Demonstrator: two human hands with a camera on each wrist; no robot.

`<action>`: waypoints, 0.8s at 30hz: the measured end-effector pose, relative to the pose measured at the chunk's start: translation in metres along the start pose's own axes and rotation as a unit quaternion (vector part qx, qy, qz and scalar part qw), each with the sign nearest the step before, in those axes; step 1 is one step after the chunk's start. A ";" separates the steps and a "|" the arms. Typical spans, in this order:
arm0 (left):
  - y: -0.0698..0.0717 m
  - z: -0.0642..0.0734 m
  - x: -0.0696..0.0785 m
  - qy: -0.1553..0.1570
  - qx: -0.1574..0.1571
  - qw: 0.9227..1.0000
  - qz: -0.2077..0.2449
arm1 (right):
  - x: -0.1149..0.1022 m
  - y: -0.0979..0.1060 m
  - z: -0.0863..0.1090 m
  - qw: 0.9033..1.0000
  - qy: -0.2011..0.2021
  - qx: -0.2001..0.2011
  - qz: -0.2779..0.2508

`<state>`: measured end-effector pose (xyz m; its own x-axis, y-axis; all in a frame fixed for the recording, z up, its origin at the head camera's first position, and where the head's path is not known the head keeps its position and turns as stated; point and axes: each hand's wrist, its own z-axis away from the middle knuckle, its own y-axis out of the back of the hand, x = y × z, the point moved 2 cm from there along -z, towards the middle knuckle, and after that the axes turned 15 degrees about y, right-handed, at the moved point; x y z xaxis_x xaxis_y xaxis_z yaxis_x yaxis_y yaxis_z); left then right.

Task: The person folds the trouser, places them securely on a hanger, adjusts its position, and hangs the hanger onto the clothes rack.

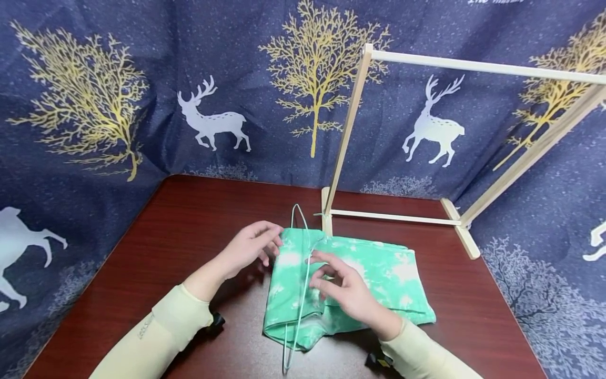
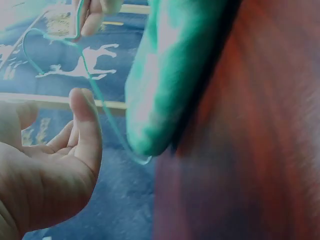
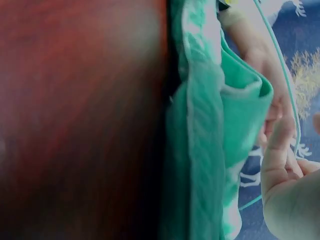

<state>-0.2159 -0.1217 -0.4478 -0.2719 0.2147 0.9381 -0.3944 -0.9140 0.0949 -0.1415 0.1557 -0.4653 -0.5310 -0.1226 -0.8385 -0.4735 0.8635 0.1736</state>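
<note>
A green-and-white tie-dye garment (image 1: 379, 273) lies folded on the table, its left part folded over. A thin green wire clothes hanger (image 1: 303, 295) stands tilted at that fold, its ends sticking out at the far and near edges. My right hand (image 1: 347, 289) pinches the hanger wire near its hook, above the cloth; the wire also meets these fingers in the left wrist view. At the fold's far left corner is my left hand (image 1: 248, 250), fingers loosely bent, holding nothing. In the left wrist view this hand (image 2: 55, 175) is apart from the hanger.
A wooden rack (image 1: 350, 126) with a white top bar stands behind the garment at the right, one foot close to the cloth's far edge. The dark red table (image 1: 189, 221) ends at a blue curtain (image 1: 213, 168) printed with deer and trees.
</note>
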 end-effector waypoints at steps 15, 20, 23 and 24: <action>0.009 0.021 0.020 -0.044 -0.023 0.998 -0.029 | -0.009 -0.022 0.004 0.977 0.107 -0.180 0.050; 0.007 0.024 0.017 -0.045 -0.005 0.988 -0.148 | -0.008 -0.024 0.004 0.971 0.122 -0.198 0.054; 0.007 0.023 0.014 -0.051 0.000 0.979 -0.196 | -0.007 -0.024 0.004 0.969 0.127 -0.201 0.068; 0.007 0.024 0.014 -0.052 0.000 0.977 -0.209 | -0.006 -0.024 0.004 0.968 0.129 -0.202 0.073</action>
<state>-0.2016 -0.1328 -0.4257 0.0039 0.5323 0.8465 -0.4515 -0.7544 0.4765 -0.1241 0.1376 -0.4660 -0.7462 -0.1773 -0.6417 -0.5888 0.6256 0.5118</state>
